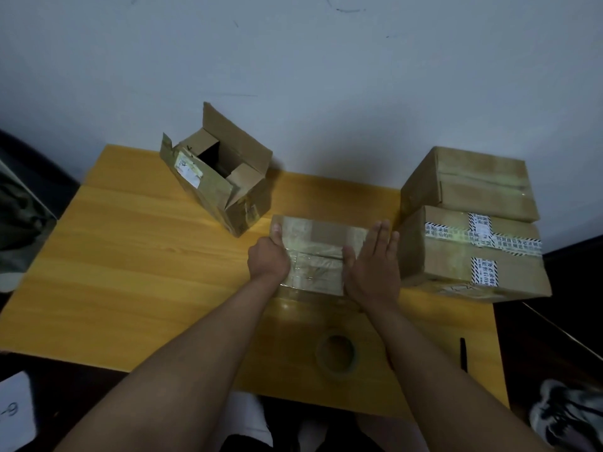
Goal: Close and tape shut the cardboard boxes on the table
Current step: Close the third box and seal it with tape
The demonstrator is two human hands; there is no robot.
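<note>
A small closed cardboard box [321, 243] with shiny clear tape over its top sits in the middle of the wooden table [137, 256]. My left hand [269, 259] grips its left edge, thumb up on the far corner. My right hand [373, 269] lies flat, fingers straight, against the box's right side. A roll of brown tape [336, 353] lies on the table near the front edge, between my forearms. An open box [217, 171] with its flaps up stands at the back left. Two closed boxes sit at the right: a taped one with printed tape [473, 256] and a plain one [473, 184] behind it.
A black pen-like tool [463, 353] lies near the table's right front corner. A grey wall rises right behind the table. A shoe [567, 415] is on the floor at the lower right, and a white sheet [16, 412] at the lower left.
</note>
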